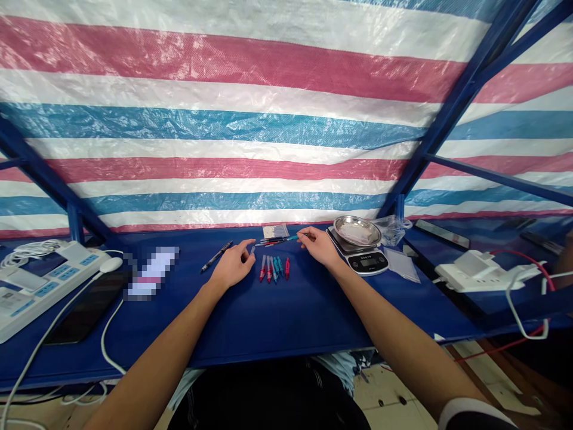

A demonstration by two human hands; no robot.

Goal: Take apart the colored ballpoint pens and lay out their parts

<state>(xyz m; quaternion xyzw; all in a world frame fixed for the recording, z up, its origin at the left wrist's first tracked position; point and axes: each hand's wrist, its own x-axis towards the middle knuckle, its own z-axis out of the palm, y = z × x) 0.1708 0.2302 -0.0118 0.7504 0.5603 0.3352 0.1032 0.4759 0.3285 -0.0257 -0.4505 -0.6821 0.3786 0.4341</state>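
My left hand (233, 266) is closed in a pinch on a short clear pen barrel (253, 248). Between the fingertips of my right hand (317, 243) is a thin pen refill with a teal end (292, 237). Several dark and red refills (272, 242) lie just left of it, in front of a small clear bag of tiny pale pieces (274, 231). Between my hands, red pen barrels (269, 270) and teal ones (278, 267) form a row on the blue table (268, 322). A black pen (216, 257) rests left of my left hand.
To the right stands a digital scale (367, 261) bearing a steel bowl (357, 230), with clear plastic bags (401, 264) beside it. Power strips (49, 280) and phones (87, 310) with cables occupy the left side. Another power strip (486, 272) is at right.
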